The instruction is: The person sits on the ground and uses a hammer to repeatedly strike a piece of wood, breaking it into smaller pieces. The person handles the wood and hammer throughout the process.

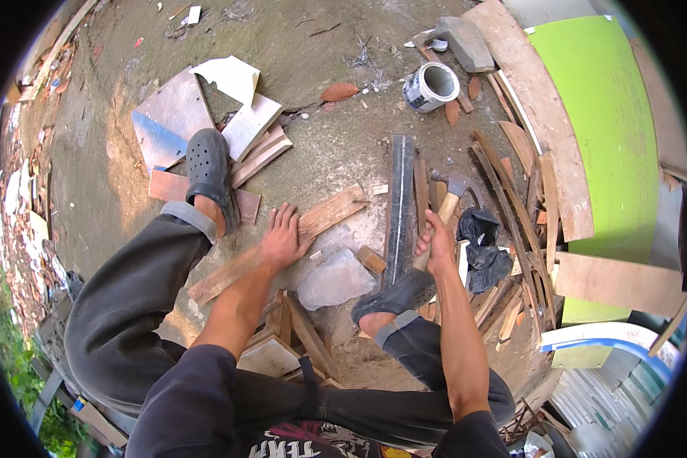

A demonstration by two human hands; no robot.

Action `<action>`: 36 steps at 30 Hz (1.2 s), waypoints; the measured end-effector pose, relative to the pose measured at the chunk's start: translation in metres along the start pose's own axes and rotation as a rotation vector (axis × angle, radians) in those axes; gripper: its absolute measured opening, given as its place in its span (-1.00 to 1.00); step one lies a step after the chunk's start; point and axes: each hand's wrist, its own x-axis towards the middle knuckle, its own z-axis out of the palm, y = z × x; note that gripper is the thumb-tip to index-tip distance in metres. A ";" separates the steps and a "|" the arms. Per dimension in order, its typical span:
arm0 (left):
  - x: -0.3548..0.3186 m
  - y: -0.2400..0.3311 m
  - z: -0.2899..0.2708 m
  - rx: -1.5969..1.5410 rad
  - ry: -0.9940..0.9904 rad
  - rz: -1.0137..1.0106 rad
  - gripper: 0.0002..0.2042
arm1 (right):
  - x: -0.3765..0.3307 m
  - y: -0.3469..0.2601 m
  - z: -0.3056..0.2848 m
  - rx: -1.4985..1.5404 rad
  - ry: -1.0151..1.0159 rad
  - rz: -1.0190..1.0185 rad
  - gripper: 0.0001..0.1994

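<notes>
My left hand (282,235) lies with its fingers stretched over a worn wooden plank (332,211) that runs slantwise on the ground, its lower end passing under my forearm. In my right hand (435,243) is a claw hammer (448,204), gripped by its wooden handle with the metal head pointing up and away from me. Between my hands lie a pale flat stone slab (336,280), a small wood block (371,259) and a long dark metal-looking bar (399,206). A black plastic bag (485,252) is crumpled just right of the hammer.
An open paint can (430,87) stands at the far right beside a grey stone block (464,44). Broken boards (174,114) lie under and around my left foot. Long wood strips (517,206) and a green panel (599,122) fill the right side. Offcuts (271,355) sit below my left forearm.
</notes>
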 end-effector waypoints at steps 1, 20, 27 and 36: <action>0.001 0.001 0.000 -0.011 0.006 0.016 -0.24 | 0.006 0.011 0.005 -0.083 -0.004 0.036 -0.70; 0.005 -0.003 0.002 -0.035 0.041 0.030 -0.27 | -0.005 0.022 0.010 -0.388 -0.169 0.275 -0.73; 0.001 -0.001 0.000 -0.042 0.034 0.022 -0.28 | 0.009 -0.001 0.005 0.181 -0.048 0.026 -0.78; -0.004 -0.007 0.001 -0.036 -0.036 0.009 -0.26 | -0.010 -0.001 0.005 0.130 -0.099 0.098 -0.72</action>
